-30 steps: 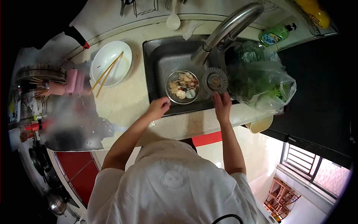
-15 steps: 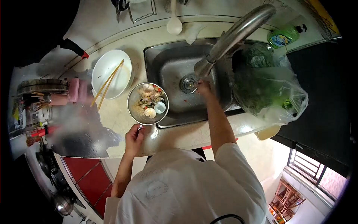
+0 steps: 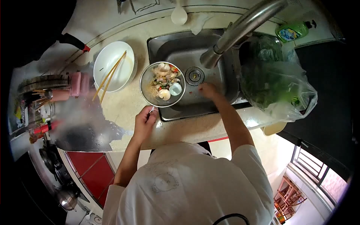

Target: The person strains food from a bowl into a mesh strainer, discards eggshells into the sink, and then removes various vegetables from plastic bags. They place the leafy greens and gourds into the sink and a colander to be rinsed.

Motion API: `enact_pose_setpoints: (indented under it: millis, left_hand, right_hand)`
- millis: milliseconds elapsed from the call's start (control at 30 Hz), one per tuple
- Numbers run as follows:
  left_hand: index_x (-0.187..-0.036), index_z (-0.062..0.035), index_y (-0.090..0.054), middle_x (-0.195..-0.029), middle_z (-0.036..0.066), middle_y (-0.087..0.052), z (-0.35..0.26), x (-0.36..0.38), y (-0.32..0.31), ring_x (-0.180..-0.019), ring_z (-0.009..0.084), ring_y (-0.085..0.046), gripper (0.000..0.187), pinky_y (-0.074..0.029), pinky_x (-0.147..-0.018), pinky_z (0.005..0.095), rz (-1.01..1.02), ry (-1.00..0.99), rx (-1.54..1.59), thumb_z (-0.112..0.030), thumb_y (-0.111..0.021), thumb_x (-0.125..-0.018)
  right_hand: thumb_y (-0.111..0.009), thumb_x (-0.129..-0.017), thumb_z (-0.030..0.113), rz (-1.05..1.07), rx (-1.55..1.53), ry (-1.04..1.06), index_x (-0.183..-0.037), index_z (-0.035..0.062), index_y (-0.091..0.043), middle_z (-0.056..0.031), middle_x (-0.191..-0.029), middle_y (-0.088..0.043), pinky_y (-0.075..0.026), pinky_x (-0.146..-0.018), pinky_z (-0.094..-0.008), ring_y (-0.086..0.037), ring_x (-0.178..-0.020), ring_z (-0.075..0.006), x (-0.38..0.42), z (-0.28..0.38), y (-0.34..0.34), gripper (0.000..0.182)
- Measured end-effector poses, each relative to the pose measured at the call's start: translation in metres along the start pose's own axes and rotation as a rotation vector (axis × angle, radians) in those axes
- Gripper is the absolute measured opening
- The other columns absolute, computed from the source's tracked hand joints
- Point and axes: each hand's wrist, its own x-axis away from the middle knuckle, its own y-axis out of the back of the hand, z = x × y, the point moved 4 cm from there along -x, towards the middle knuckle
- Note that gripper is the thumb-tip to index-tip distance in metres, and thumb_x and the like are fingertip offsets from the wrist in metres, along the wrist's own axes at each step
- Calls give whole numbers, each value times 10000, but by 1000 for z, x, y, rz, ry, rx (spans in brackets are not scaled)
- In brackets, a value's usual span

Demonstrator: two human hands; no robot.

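My left hand (image 3: pixel 146 119) is closed round the handle of a fine-mesh strainer (image 3: pixel 144 93), tilted over the sink's left rim. Food scraps (image 3: pixel 165 80) lie in the strainer: eggshell halves, red bits and pale shreds. Inside the steel sink (image 3: pixel 174 58), my right hand (image 3: pixel 209 90) is low over the basin, just right of and below the drain (image 3: pixel 194 76). Its fingers are curled together, and whatever they may hold is hidden. Small red bits (image 3: pixel 191 92) lie on the sink floor close to those fingertips.
Left of the strainer stands a white bowl (image 3: pixel 107 60) with chopsticks (image 3: pixel 112 77) across it. The faucet (image 3: pixel 240 32) arches over the basin. A plastic bag of greens (image 3: pixel 275 90) bulges at the right, below a green soap bottle (image 3: pixel 292 33). A white spoon (image 3: pixel 179 17) hangs behind.
My left hand has brought the strainer up and right, further over the sink. My right hand has come away from the drain, slightly toward me and right.
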Motion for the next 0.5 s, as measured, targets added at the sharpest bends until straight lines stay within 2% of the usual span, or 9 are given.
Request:
enact_pose_setpoints:
  millis: [67, 167, 233, 300, 367, 400, 467, 500]
  left_hand:
    - [-935, -19, -560, -706, -50, -496, 4, -8, -7, -634, 37, -413, 84, -374, -578, 187, 7, -4, 67, -64, -508, -886]
    - [-934, -16, -560, -702, -49, -493, 9, -16, -15, -618, 32, -419, 86, -371, -566, 183, -2, 17, 66, -66, -510, -885]
    - [-931, -17, -559, -693, -46, -488, 10, -19, -19, -609, 29, -421, 82, -368, -551, 183, 2, 93, 108, -52, -502, -882]
    - [-912, -16, -557, -684, -44, -486, 4, -21, -23, -607, 31, -416, 65, -367, -540, 193, -20, 11, 80, -34, -507, -874]
    - [-901, -18, -553, -679, -46, -481, 4, -24, -24, -605, 33, -411, 60, -364, -541, 193, -35, -30, 31, -43, -503, -883]
    - [-900, -20, -551, -679, -47, -477, 3, -25, -25, -606, 33, -411, 65, -362, -543, 191, -40, -34, -1, -54, -495, -893]
    - [-897, -22, -547, -678, -46, -474, 4, -28, -26, -608, 36, -413, 72, -362, -546, 192, -53, -46, -48, -64, -490, -902]
    - [-896, -20, -547, -678, -45, -474, 6, -28, -26, -610, 37, -415, 70, -364, -546, 195, -57, -49, -64, -63, -492, -900]
  right_hand:
    - [-595, -789, 177, 51, 271, 67, -810, 40, -662, -113, -865, -661, -489, -739, -400, -630, -806, -271, -16, 18, -25, 153]
    - [-521, -798, 100, 120, 312, 97, -922, 37, -670, -157, -1006, -635, -485, -779, -423, -619, -902, -305, -44, 24, -63, 203]
    - [-509, -805, 97, 104, 297, 186, -920, 33, -669, -156, -1014, -637, -491, -790, -407, -624, -890, -302, -55, 27, -78, 207]
    - [-502, -814, 94, 112, 266, 287, -920, 24, -668, -154, -1003, -641, -501, -796, -381, -625, -897, -300, -65, 35, -93, 210]
    - [-507, -812, 89, -59, 268, 370, -926, 31, -670, -151, -1002, -641, -504, -793, -380, -623, -913, -285, -98, 15, -149, 207]
    - [-510, -811, 86, -144, 274, 413, -929, 35, -671, -149, -1001, -640, -505, -791, -380, -621, -921, -278, -95, 21, -143, 206]
    - [-531, -797, 77, 7, 224, 302, -913, 19, -666, -155, -1015, -631, -503, -799, -387, -611, -945, -283, -91, 12, -135, 187]
    - [-543, -789, 82, 85, 272, 218, -910, 19, -666, -154, -1010, -632, -502, -799, -391, -610, -944, -288, -69, 21, -103, 183]
